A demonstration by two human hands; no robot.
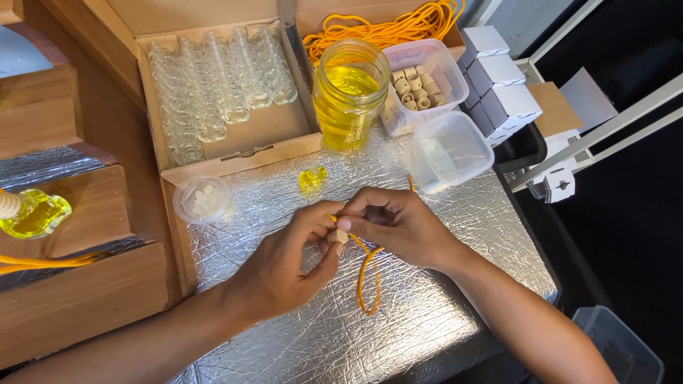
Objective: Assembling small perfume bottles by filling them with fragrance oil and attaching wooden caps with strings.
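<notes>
Where both hands [341,238] pinch, orange cord [368,277] hanging toward viewer.

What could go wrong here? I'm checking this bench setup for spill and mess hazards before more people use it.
The open jar of yellow liquid stands just beyond both hands; a reach past it might tip it onto the foil mat. The small wooden bead, pinched between fingertips on the orange cord, could slip and roll away. The small filled bottle beside the hands could get knocked.
</notes>
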